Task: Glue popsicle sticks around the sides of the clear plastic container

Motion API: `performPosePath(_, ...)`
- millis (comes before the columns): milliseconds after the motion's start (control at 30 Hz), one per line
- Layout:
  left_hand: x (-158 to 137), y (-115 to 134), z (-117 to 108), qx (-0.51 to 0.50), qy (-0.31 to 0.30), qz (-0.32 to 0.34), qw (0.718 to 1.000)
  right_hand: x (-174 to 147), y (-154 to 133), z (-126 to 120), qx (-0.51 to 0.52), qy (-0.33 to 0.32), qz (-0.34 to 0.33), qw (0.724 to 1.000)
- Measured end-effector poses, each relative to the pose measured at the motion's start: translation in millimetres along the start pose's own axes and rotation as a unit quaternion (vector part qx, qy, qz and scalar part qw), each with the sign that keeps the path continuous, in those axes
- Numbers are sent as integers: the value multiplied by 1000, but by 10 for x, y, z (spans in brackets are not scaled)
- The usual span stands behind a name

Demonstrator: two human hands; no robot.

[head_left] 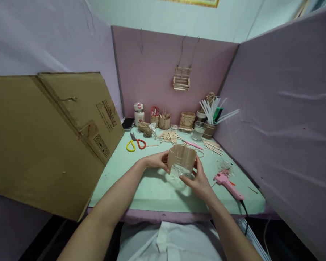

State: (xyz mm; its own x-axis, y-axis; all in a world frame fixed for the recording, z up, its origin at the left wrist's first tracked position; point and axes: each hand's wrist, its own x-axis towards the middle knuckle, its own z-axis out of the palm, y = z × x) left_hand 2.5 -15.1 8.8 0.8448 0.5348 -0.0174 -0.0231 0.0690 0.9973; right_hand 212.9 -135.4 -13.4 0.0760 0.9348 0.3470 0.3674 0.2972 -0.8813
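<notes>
Between my two hands is a clear plastic cup (177, 171) whose far side is lined with upright flat wooden sticks (182, 155). My left hand (159, 160) grips it from the left, fingers behind and thumb in front. On the right side, my right hand (197, 177) holds it with the thumb across the clear front. The near part of the cup shows bare plastic. A pink glue gun (229, 185) lies on the table to the right of my right hand.
Scissors (136, 142), a twine ball (146, 129), loose sticks (170, 136) and a pink pen-like tool (193, 145) lie farther back. Glue sticks (213, 110) stand in a holder beside a glass of clear liquid (199, 131). A cardboard sheet (70, 137) leans at left.
</notes>
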Motion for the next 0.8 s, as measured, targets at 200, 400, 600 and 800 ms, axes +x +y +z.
performPosePath(200, -12, -5, 13, -31, 2, 7, 999, 1, -41, -3, -6, 26, 2, 1000)
performPosePath(400, 59, -35, -5, -34, 105, 74, 991, 100, 40, 132, -130, 133, -24, 982)
performPosePath(600, 103, -76, -16, 9, 115, 86, 990, 138, 207, 224, -192, 127, -38, 972)
performPosePath(800, 103, -121, -36, 87, 144, 101, 981, 136, 242, 222, -221, 107, -13, 969)
